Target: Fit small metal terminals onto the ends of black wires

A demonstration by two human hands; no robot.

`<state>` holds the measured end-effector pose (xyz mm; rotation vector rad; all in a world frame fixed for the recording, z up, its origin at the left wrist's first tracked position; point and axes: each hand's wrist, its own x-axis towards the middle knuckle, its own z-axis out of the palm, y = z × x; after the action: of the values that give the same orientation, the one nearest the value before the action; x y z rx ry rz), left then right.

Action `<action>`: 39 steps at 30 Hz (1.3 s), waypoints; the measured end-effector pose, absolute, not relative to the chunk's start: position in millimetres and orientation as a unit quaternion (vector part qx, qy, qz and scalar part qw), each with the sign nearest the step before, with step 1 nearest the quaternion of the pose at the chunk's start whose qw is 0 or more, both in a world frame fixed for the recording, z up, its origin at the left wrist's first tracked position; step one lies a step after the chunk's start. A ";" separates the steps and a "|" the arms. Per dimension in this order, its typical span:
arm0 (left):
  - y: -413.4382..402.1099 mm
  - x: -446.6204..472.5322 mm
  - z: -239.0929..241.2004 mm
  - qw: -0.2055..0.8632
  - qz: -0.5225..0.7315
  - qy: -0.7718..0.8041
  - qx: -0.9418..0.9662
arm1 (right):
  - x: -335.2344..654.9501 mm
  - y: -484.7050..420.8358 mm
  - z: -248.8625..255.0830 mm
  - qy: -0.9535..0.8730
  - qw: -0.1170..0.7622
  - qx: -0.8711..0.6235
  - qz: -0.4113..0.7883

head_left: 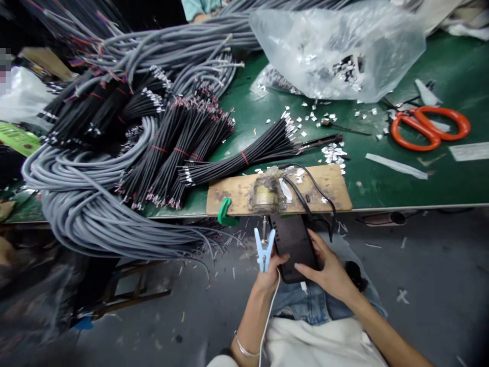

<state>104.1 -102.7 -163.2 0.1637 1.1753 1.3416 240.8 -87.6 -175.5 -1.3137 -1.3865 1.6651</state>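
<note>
Below the table edge, over my lap, both hands hold a flat black rectangular device (294,247); it could be a phone or a power bank, I cannot tell which. My left hand (272,269) is closed on its left side, thumb on the surface. Its right side is gripped by my right hand (330,267), with the thumb over the lower part. A white plug (303,287) shows at the lower end. In front of my left hand, a light blue clothes peg (264,250) hangs from a metal piece below the wooden board (328,186).
A taped fixture (266,193) and a green clamp (225,211) sit on the board. Bundled black wires (244,153) and thick grey cables (114,224) cover the left. Orange-handled scissors (416,133), foil scraps (334,153) and a plastic bag (305,46) lie on the green table (382,191).
</note>
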 end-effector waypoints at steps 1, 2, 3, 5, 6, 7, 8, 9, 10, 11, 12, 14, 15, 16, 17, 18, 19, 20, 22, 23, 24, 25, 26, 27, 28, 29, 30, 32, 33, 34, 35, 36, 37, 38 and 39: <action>-103.0 104.0 -163.8 0.626 0.585 0.511 0.070 | 241.1 -87.7 -176.0 -0.523 0.298 -0.495 0.626; -103.5 104.0 -164.4 0.626 0.586 0.509 0.071 | 241.4 -87.7 -176.5 -0.524 0.298 -0.495 0.626; -103.9 104.1 -165.0 0.628 0.587 0.507 0.073 | 241.7 -87.7 -177.1 -0.525 0.299 -0.494 0.625; -104.6 104.4 -165.6 0.627 0.589 0.504 0.073 | 242.9 -87.5 -177.8 -0.529 0.302 -0.489 0.624; -104.6 104.7 -165.6 0.626 0.590 0.505 0.068 | 243.7 -87.3 -178.1 -0.532 0.304 -0.485 0.624; -104.4 105.1 -165.2 0.623 0.591 0.508 0.062 | 244.9 -86.9 -178.2 -0.534 0.305 -0.481 0.625; -104.0 105.5 -164.7 0.622 0.591 0.511 0.054 | 246.3 -86.5 -178.4 -0.537 0.306 -0.476 0.626; -103.5 105.8 -164.1 0.621 0.590 0.513 0.049 | 247.9 -85.9 -178.6 -0.540 0.306 -0.469 0.628; -102.9 106.1 -163.5 0.621 0.589 0.514 0.047 | 249.8 -85.2 -178.8 -0.544 0.305 -0.461 0.631; -102.4 106.3 -162.9 0.624 0.588 0.513 0.048 | 251.7 -84.5 -179.2 -0.549 0.304 -0.453 0.634; -102.0 106.3 -162.3 0.628 0.586 0.509 0.051 | 253.6 -83.8 -179.7 -0.554 0.302 -0.445 0.636; -101.4 105.8 -160.9 0.637 0.585 0.500 0.054 | 256.6 -82.6 -180.8 -0.561 0.299 -0.437 0.637; -101.2 105.4 -159.9 0.641 0.584 0.495 0.055 | 257.4 -82.1 -181.3 -0.562 0.298 -0.438 0.636; -101.0 104.9 -158.9 0.645 0.583 0.492 0.056 | 257.8 -81.6 -181.8 -0.561 0.298 -0.441 0.634; -100.8 104.4 -157.9 0.647 0.582 0.489 0.057 | 257.7 -81.3 -182.3 -0.560 0.299 -0.444 0.633; -100.7 104.1 -157.0 0.648 0.581 0.489 0.057 | 257.3 -81.1 -182.8 -0.558 0.300 -0.445 0.633; -100.6 103.9 -156.2 0.649 0.580 0.489 0.057 | 256.7 -81.0 -183.3 -0.556 0.301 -0.446 0.633; -100.4 103.9 -155.9 0.649 0.580 0.490 0.054 | 256.1 -81.1 -183.8 -0.554 0.303 -0.446 0.634; -100.3 104.5 -156.2 0.646 0.579 0.495 0.046 | 255.2 -81.6 -184.9 -0.549 0.306 -0.446 0.637; -100.2 105.0 -156.9 0.644 0.580 0.497 0.042 | 255.0 -81.9 -185.3 -0.547 0.308 -0.447 0.638; -100.3 105.5 -157.8 0.641 0.582 0.499 0.040 | 255.0 -82.2 -185.6 -0.545 0.310 -0.448 0.638; -100.5 105.9 -158.7 0.640 0.583 0.499 0.042 | 255.1 -82.5 -185.7 -0.544 0.311 -0.448 0.637; -100.9 106.1 -159.6 0.641 0.583 0.497 0.048 | 255.2 -82.7 -185.7 -0.545 0.312 -0.449 0.636; -101.4 106.2 -160.4 0.643 0.581 0.495 0.058 | 255.3 -82.8 -185.5 -0.545 0.313 -0.448 0.635; -102.1 106.0 -161.1 0.645 0.579 0.494 0.073 | 255.4 -82.9 -185.2 -0.548 0.314 -0.448 0.633; -102.8 105.5 -161.7 0.645 0.574 0.495 0.090 | 255.5 -82.8 -185.0 -0.550 0.314 -0.447 0.632; -103.7 105.0 -162.2 0.643 0.571 0.498 0.109 | 255.5 -82.7 -184.9 -0.553 0.313 -0.446 0.631; -105.4 103.5 -163.7 0.637 0.567 0.504 0.138 | 255.2 -82.6 -185.0 -0.556 0.312 -0.446 0.628; -106.1 102.8 -164.7 0.636 0.566 0.503 0.145 | 255.0 -82.6 -185.2 -0.557 0.312 -0.448 0.626; -106.6 102.1 -165.8 0.638 0.566 0.501 0.146 | 254.7 -82.6 -185.5 -0.558 0.312 -0.449 0.624; -106.9 101.7 -167.0 0.639 0.567 0.500 0.142 | 254.5 -82.7 -185.8 -0.558 0.312 -0.451 0.623; -107.0 101.4 -167.9 0.641 0.568 0.499 0.132 | 254.4 -82.8 -186.1 -0.557 0.313 -0.452 0.622; -106.7 101.5 -168.5 0.642 0.569 0.499 0.121 | 254.3 -83.0 -186.3 -0.556 0.313 -0.454 0.622; -106.1 101.9 -168.6 0.644 0.569 0.499 0.110 | 254.4 -83.2 -186.6 -0.555 0.314 -0.455 0.622; -105.2 102.6 -168.0 0.645 0.570 0.499 0.102 | 254.6 -83.4 -186.7 -0.553 0.314 -0.455 0.624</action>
<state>102.6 -105.2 -168.0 0.2315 1.1359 1.2974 254.6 -83.4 -186.7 -1.1988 -1.4563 1.6434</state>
